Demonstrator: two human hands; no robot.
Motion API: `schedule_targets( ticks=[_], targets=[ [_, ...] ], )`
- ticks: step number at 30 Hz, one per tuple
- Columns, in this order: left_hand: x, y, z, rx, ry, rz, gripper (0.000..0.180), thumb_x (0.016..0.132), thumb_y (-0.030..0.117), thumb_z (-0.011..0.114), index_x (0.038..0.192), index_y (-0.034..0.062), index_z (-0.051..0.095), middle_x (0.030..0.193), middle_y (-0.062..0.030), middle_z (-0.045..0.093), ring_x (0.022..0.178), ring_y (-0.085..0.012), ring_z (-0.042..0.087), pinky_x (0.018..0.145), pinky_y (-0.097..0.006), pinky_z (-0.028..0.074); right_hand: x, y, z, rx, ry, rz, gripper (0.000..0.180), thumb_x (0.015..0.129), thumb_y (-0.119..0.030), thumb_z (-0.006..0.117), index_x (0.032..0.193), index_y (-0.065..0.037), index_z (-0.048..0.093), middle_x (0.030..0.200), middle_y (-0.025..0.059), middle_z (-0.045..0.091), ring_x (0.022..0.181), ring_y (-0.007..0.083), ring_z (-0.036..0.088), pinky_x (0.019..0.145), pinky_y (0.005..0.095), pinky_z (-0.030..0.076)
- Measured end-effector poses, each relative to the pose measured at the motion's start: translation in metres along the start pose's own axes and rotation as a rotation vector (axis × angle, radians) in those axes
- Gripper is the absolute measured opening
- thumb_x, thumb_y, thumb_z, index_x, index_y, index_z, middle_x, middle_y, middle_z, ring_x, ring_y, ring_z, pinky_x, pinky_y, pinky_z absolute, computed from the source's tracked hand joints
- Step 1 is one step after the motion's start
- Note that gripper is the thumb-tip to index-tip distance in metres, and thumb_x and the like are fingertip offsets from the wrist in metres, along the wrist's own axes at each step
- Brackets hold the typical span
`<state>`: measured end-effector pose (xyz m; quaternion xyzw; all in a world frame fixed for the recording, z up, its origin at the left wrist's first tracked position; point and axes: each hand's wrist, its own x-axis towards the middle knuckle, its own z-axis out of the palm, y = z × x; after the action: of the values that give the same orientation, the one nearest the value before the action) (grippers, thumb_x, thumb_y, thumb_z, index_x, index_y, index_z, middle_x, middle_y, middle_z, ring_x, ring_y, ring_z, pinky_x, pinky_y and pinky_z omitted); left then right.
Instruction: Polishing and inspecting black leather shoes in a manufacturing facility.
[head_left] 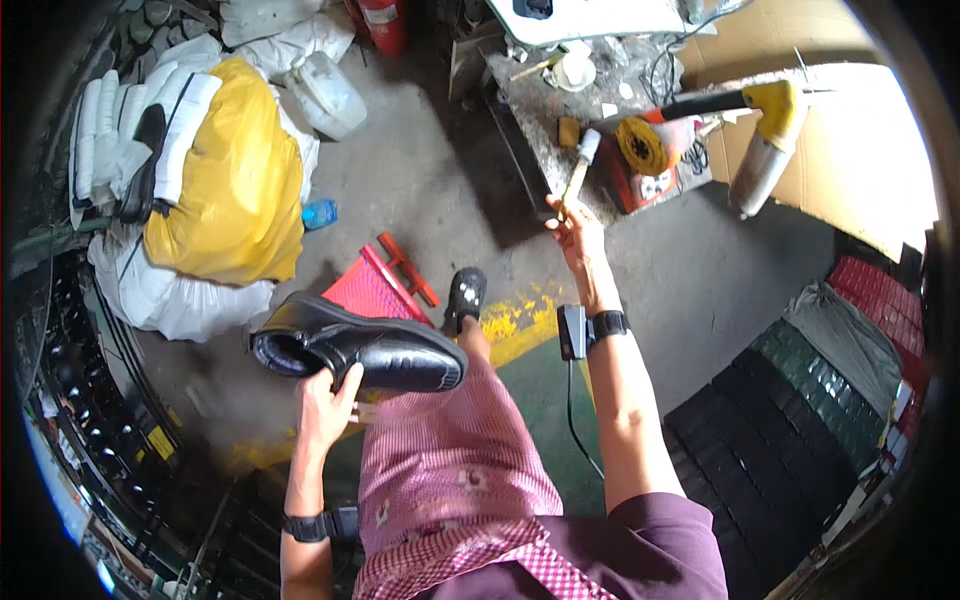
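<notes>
A black leather shoe (405, 352) lies sideways across the front of my body, its toe to the right and its opening to the left. My left hand (325, 408) is closed on the near side of it, thumb pressed against the upper. Farther off to the right, my right hand (578, 232) pinches the pale handle of what looks like a small brush (577, 178). The whitish head of this brush points away from me, over the edge of a cluttered workbench (530, 125).
A yellow heat gun (770, 150) with a metal nozzle juts out beside a cardboard box (850, 160). A red machine with a yellow reel (642, 145) stands on the bench. Yellow and white sacks (235, 180), a red basket (375, 285) and stacked dark blocks (760, 440) surround me.
</notes>
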<state>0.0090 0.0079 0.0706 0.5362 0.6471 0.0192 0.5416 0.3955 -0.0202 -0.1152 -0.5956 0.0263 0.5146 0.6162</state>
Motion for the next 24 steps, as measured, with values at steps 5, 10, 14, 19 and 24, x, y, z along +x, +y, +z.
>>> schedule_targets(
  ticks=[5,10,14,19,24],
  targets=[
    [0.043,-0.009,0.025,0.107,0.122,0.101,0.023,0.082,0.017,0.062,0.081,-0.0065,0.061,0.061,-0.0123,0.06,0.047,-0.0171,0.06,0.039,-0.029,0.049,0.137,-0.024,0.004,0.081,0.097,-0.143,0.022,0.083,-0.015,0.06,0.101,-0.004,0.056,0.08,0.0054,0.062,0.046,0.0121,0.05,0.039,0.021,0.036],
    [0.073,-0.052,0.058,0.164,0.142,0.06,0.027,0.077,0.018,0.066,0.064,-0.0026,0.057,0.05,-0.0131,0.052,0.039,-0.0198,0.053,0.038,-0.033,0.037,0.23,-0.044,0.018,-0.01,0.217,-0.18,0.03,0.078,-0.011,0.063,0.105,-0.002,0.056,0.063,0.0038,0.052,0.044,0.0125,0.047,0.041,0.0233,0.039],
    [0.08,-0.047,0.083,0.14,0.068,-0.037,0.021,0.078,0.019,0.064,0.071,-0.0006,0.061,0.055,-0.0141,0.057,0.048,-0.0244,0.06,0.043,-0.033,0.044,0.276,-0.053,0.023,-0.025,0.245,-0.167,0.024,0.077,-0.006,0.059,0.101,-0.004,0.057,0.063,0.0033,0.049,0.046,0.0128,0.047,0.04,0.0239,0.039],
    [0.08,-0.055,0.098,0.199,0.023,-0.076,0.017,0.077,0.018,0.064,0.08,0.0019,0.064,0.064,-0.0143,0.06,0.057,-0.029,0.061,0.052,-0.034,0.046,0.305,-0.054,0.01,-0.101,0.019,-0.154,0.017,0.086,-0.013,0.054,0.1,-0.004,0.05,0.074,0.0047,0.052,0.058,0.0143,0.051,0.05,0.0236,0.042],
    [0.077,-0.055,0.091,0.156,0.132,0.021,0.017,0.08,0.018,0.062,0.087,0.0025,0.064,0.065,-0.0148,0.061,0.055,-0.0261,0.061,0.051,-0.033,0.047,0.234,-0.018,0.024,-0.186,0.228,-0.123,0.02,0.086,-0.016,0.054,0.097,0.0,0.054,0.093,0.0074,0.055,0.078,0.0162,0.058,0.063,0.024,0.047]
  ],
)
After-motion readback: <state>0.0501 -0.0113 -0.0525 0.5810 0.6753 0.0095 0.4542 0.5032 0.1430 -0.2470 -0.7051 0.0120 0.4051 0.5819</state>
